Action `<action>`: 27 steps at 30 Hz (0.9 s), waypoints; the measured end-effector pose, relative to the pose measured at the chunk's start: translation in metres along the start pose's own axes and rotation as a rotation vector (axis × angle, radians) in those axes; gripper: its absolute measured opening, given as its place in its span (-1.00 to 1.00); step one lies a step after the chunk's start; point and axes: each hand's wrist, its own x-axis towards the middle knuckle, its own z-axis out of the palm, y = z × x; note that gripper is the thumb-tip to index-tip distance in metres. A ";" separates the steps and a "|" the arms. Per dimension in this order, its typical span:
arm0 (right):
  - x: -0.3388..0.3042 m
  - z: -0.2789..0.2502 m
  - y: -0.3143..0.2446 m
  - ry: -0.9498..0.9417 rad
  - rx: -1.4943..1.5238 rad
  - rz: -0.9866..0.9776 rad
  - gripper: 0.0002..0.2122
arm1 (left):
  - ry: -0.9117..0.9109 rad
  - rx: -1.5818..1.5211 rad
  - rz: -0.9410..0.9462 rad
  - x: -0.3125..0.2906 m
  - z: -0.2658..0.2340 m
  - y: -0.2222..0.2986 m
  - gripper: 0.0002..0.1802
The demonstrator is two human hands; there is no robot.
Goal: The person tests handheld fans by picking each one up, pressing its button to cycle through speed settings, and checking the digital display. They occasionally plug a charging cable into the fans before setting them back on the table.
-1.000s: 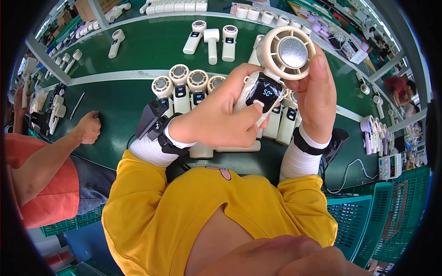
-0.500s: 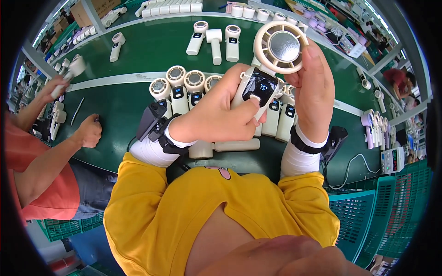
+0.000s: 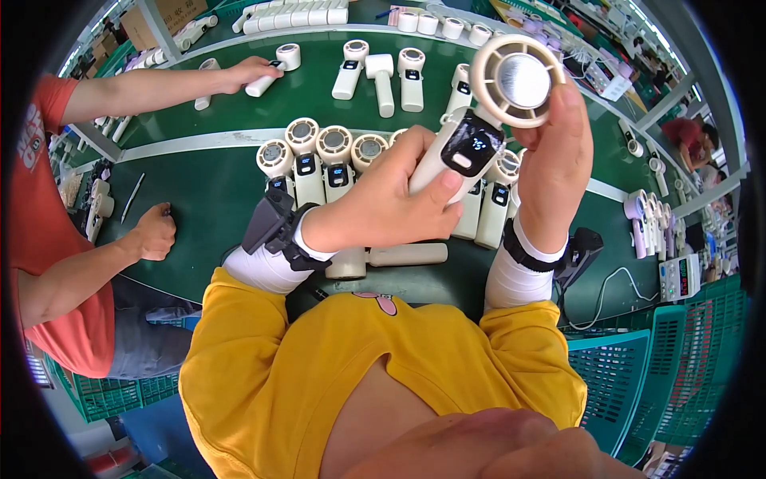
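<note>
A cream handheld fan [image 3: 474,144] is tilted in front of me, its round slotted head with a silver disc at upper right and its dark screen lit. My left hand [image 3: 383,195] is closed around its handle, the thumb just below the pale button. At the fan head's right rim, my right hand [image 3: 558,172] has its thumb on the edge; its other fingers are partly hidden behind. Beneath my hands, several similar fans [image 3: 333,146] lie in a row, some with lit screens. Closer to me, another cream fan [image 3: 408,255] lies sideways.
On the left, a co-worker in a red shirt reaches a hand [image 3: 249,73] to a fan [image 3: 263,85] on the green belt [image 3: 311,72]. More fans [image 3: 349,72] stand along it. A power supply [image 3: 680,278] and green crates [image 3: 614,383] are at right.
The fan in my hands has shifted slightly right, and my left thumb has moved off the button to below it. The co-worker's arm has extended over the belt, setting a fan there.
</note>
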 end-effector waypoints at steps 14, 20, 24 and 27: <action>-0.022 0.023 -0.001 -0.141 0.335 0.142 -0.58 | -0.103 0.910 0.880 0.005 -0.051 0.022 -0.49; -0.008 0.018 0.003 -0.120 -0.097 -0.535 -0.56 | -0.048 0.198 0.322 -0.010 -0.026 0.005 -0.40; -0.014 0.020 0.000 -0.263 0.029 -0.304 -0.60 | -0.194 -0.459 -0.075 -0.012 -0.028 0.044 -0.38; -0.015 0.006 -0.008 -0.336 -0.161 -0.198 -0.68 | 0.063 -0.743 -0.035 -0.017 -0.018 0.077 -0.44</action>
